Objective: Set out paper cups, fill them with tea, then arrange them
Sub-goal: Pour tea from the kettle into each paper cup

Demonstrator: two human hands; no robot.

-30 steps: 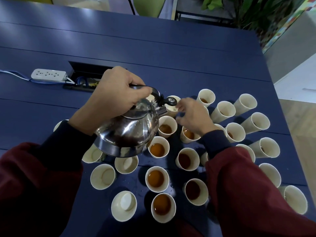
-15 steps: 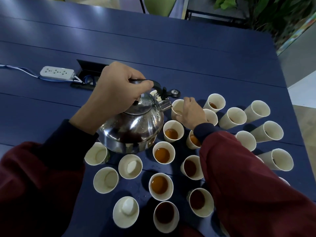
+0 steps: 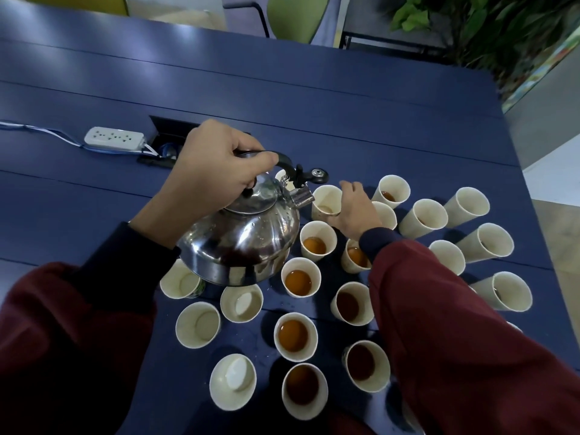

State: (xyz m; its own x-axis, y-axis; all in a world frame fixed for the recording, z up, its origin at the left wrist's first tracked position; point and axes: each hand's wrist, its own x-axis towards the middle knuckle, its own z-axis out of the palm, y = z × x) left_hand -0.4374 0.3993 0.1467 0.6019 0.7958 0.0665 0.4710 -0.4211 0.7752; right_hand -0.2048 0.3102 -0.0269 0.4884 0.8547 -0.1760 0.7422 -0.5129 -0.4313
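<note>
I see left hand (image 3: 213,171) curled round the handle of the kettle (image 3: 244,243), spout toward 2 o'clock, right hand (image 3: 356,211) clasping the paper cup (image 3: 324,200) beside it

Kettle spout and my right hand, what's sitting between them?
One upright paper cup, held by the right hand, its rim beside the kettle spout; the head view shows it.

No legible text, brand, number or sign in the head view.
- paper cups (image 3: 182,279): greenish print on some outer walls, too small and dim to read.
- power strip (image 3: 114,139): face too blurred for lettering.
- kettle (image 3: 251,240): reflections only.
</note>
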